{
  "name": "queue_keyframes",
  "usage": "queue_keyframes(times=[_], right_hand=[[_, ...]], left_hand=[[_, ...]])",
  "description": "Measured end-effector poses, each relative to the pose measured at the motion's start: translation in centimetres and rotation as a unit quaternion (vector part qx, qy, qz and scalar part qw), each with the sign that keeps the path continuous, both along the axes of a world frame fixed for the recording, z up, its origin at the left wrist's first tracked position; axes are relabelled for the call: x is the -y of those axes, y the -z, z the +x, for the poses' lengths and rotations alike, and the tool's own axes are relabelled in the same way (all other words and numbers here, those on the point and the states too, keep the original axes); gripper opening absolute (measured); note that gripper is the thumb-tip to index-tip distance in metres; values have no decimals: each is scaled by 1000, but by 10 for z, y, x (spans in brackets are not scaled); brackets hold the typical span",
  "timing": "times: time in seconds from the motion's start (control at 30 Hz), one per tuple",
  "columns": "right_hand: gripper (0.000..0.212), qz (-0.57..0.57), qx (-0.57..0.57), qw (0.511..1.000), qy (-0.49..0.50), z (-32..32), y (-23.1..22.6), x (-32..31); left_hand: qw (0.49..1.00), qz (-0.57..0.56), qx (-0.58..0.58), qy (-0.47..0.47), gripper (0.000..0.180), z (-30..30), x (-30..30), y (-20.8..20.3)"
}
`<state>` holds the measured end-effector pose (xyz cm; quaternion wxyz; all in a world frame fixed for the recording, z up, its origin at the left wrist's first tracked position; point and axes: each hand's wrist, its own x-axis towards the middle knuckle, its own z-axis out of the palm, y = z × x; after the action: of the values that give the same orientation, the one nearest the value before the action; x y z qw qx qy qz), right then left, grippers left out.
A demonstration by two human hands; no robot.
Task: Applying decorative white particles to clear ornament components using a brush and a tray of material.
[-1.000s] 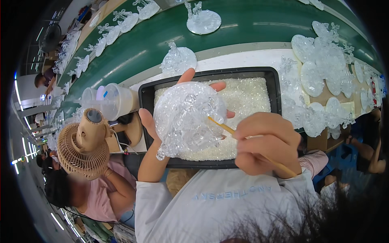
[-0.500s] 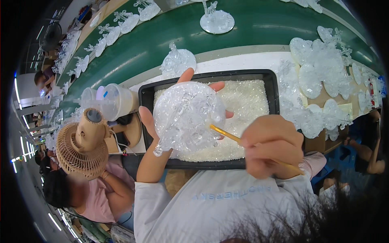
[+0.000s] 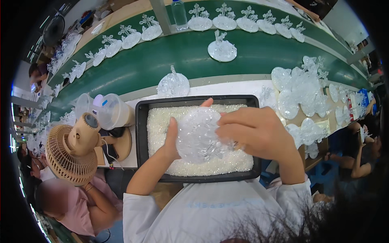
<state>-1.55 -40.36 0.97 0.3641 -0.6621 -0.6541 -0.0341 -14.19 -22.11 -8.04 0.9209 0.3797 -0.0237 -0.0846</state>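
A clear, round disc-shaped ornament [image 3: 198, 135] with raised, glassy relief is in my left hand [image 3: 172, 141], thumb along its near-left edge and a fingertip showing beyond the far rim. It is held tilted above a black tray [image 3: 142, 139] of sparkling white granules [image 3: 210, 168]. My right hand [image 3: 259, 131] comes over the ornament's right side, fingers bent and bunched against it, slightly blurred. What lies inside those fingers is hidden; the yellow-handled brush does not show clearly.
A beige fan [image 3: 73, 150] and clear plastic tubs [image 3: 111, 111] stand left. Finished-looking ornaments [image 3: 173, 86] sit beyond the tray and along the green conveyor [image 3: 133, 67]. More discs [image 3: 302, 93] crowd the right. A co-worker in pink [image 3: 87, 206] sits at left.
My right hand has moved up and inward from beside the ornament onto its right side, and the brush has gone from clear sight. The head view has shifted, showing more of the conveyor.
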Motion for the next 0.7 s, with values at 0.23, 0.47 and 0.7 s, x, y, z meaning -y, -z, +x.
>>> queue_keyframes(times=[0.23, 0.47, 0.7], right_hand=[[15, -131, -102, 948, 272, 132, -52, 40], [38, -176, 181, 860, 444, 327, 4, 57], [33, -328, -2, 751, 573, 396, 94, 30]], left_hand=[[949, 304, -73, -37, 47, 1, -14, 7], [505, 821, 127, -233, 37, 46, -56, -9], [428, 892, -50, -138, 41, 140, -104, 13]])
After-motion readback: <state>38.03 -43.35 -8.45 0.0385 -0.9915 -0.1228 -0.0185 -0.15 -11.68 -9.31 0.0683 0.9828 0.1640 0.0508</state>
